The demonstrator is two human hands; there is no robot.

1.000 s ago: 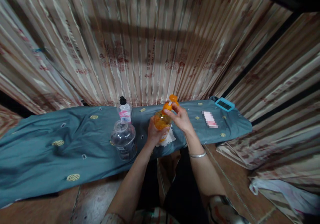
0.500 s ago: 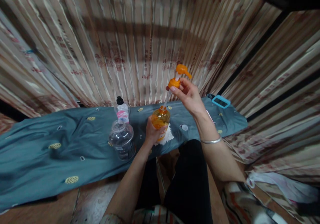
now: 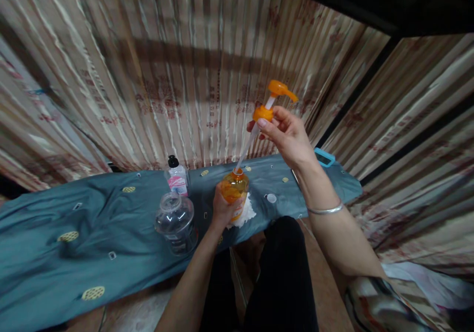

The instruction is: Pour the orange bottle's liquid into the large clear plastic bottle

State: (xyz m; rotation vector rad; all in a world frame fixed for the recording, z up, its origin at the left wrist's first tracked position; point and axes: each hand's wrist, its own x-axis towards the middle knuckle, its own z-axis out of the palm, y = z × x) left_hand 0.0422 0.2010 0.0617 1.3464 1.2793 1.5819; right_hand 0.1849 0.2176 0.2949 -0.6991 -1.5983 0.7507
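My left hand point(image 3: 224, 206) is wrapped round an amber see-through bottle point(image 3: 235, 186), which stands on the cloth-covered table with its neck uncovered. Above it, my right hand point(image 3: 287, 134) pinches the collar of an orange pump top point(image 3: 263, 113). The pump's pale dip tube point(image 3: 247, 147) slants down to the left, its lower end at the mouth of the bottle; whether the tip is still inside I cannot tell. White paper or tissue point(image 3: 247, 212) lies under and beside the bottle.
A clear, wide plastic jar point(image 3: 175, 223) stands left of the bottle, with a black-capped bottle point(image 3: 177, 176) with a pink label behind it. A small white round lid-like disc point(image 3: 271, 198) and a blue-framed device point(image 3: 324, 157) lie rightward on the teal cloth point(image 3: 122, 223). A curtain hangs behind.
My right hand has lifted the pump top higher and to the right, so more of the dip tube shows above the bottle's neck. My left hand keeps holding the bottle. The view has shifted slightly.
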